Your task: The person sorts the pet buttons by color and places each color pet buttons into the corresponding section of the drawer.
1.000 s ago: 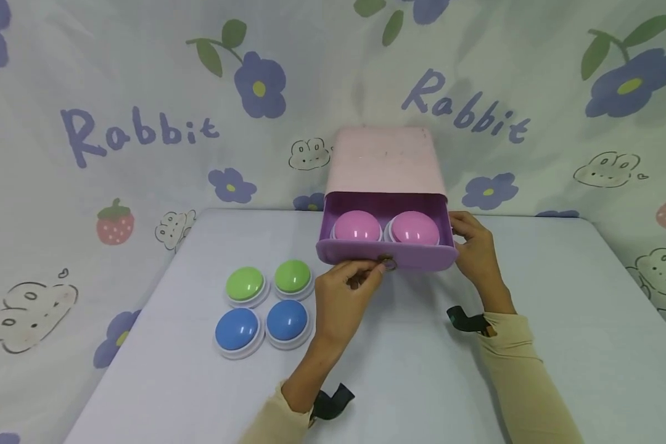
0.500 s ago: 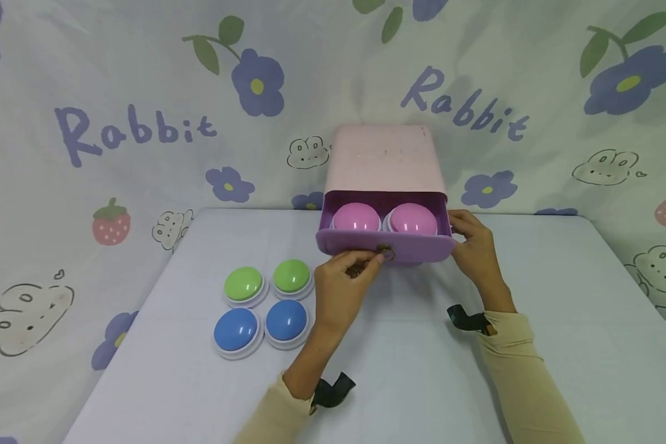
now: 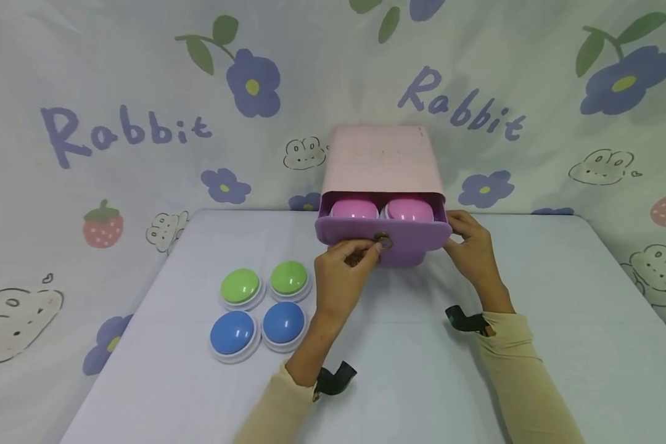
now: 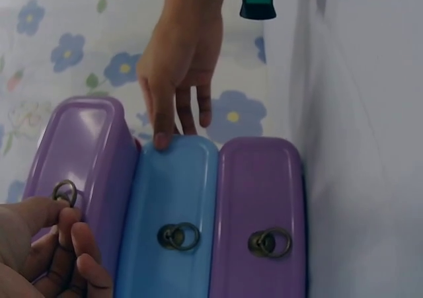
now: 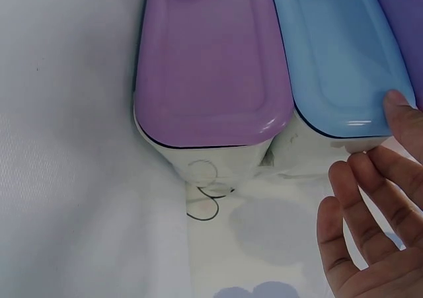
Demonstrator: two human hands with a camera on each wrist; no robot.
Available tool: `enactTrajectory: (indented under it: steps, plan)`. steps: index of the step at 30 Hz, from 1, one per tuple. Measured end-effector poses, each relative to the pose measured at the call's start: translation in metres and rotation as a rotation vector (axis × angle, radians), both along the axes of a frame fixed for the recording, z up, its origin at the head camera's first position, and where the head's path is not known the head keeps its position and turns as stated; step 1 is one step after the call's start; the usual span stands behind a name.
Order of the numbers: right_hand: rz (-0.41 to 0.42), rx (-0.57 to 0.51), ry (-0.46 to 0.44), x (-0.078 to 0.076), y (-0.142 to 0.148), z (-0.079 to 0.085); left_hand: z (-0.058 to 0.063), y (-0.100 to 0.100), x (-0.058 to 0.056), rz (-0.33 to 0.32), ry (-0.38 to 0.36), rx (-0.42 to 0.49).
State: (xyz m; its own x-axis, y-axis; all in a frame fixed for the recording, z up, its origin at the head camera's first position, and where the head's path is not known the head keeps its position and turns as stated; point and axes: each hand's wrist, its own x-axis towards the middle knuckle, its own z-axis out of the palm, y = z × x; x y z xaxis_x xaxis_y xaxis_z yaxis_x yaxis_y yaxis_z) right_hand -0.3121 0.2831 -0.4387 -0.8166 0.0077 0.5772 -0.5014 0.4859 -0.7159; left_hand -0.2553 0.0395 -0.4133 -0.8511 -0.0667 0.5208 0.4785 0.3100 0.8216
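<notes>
A pale pink drawer cabinet [image 3: 383, 157] stands at the back of the table. Its top purple drawer [image 3: 416, 234] is partly pulled out, and two pink domed buttons [image 3: 355, 208] with white bases sit inside. My left hand [image 3: 338, 280] pinches the brass ring pull [image 4: 65, 191] on that drawer's front between thumb and fingers. Below it are a blue drawer [image 4: 175, 186] and another purple drawer [image 4: 261, 186], both fully in. My right hand [image 3: 474, 256] steadies the cabinet's right side, its thumb on the blue drawer's front corner and fingertips by the side wall.
On the white table [image 3: 422, 382], left of my left hand, lie two green domed buttons [image 3: 240, 285] and two blue domed buttons [image 3: 232, 332] on white bases. A printed cloth [image 3: 144, 74] with flowers and rabbits hangs close behind the cabinet.
The top purple drawer has slid inward, away from me, with my left hand on its ring. Less of the pink buttons shows. My right hand has stayed at the cabinet's side.
</notes>
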Motion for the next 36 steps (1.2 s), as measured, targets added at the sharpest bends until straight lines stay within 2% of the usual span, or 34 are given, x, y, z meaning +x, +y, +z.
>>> enactTrajectory:
  steps: [2,5,17,28,36]
  plan:
    - [-0.015,0.012,-0.014,-0.007,0.005,-0.008,0.001,0.0,-0.003,0.003,-0.002,-0.004]
    - [-0.027,0.031,-0.033,-0.009,0.007,-0.01,0.002,0.001,-0.008,0.002,0.002,-0.008]
    - [-0.036,0.067,-0.051,-0.011,0.008,-0.008,0.004,0.003,-0.022,-0.007,0.026,0.007]
    - [-0.018,0.034,-0.064,-0.013,0.007,-0.01,0.004,0.005,-0.033,-0.023,0.007,0.019]
    - [-0.006,0.027,-0.097,-0.012,0.007,-0.008,0.002,0.005,-0.041,-0.03,0.025,0.025]
